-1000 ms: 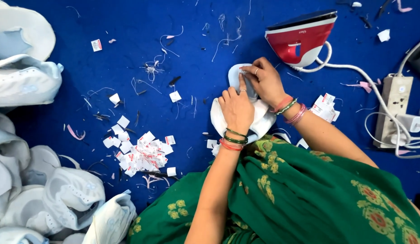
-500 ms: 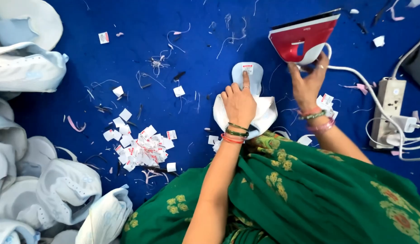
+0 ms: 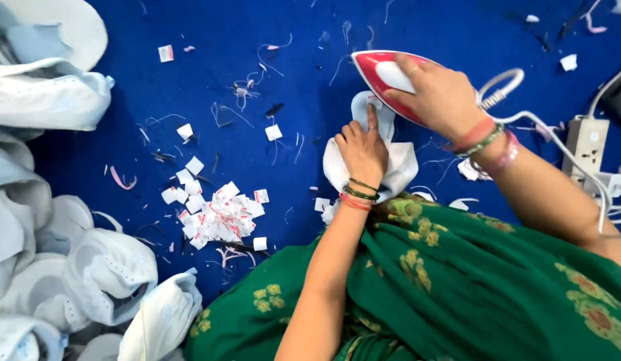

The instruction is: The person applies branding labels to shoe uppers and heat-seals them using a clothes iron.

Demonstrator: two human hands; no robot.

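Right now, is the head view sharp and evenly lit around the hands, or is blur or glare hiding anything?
Head view: lighting is even and soft, with no glare. The left hand on the white piece and the label pile read fairly sharp. The right hand and iron are slightly smeared. Frame edges bend a little; the power strip is partly cut off by the arm.

To my left the blue cloth [image 3: 270, 80] is open between scattered threads, while the pile of small labels [image 3: 220, 217] and white shoe uppers [image 3: 90, 281] block lower left, and the power strip [image 3: 587, 144] with cord crowds my right.
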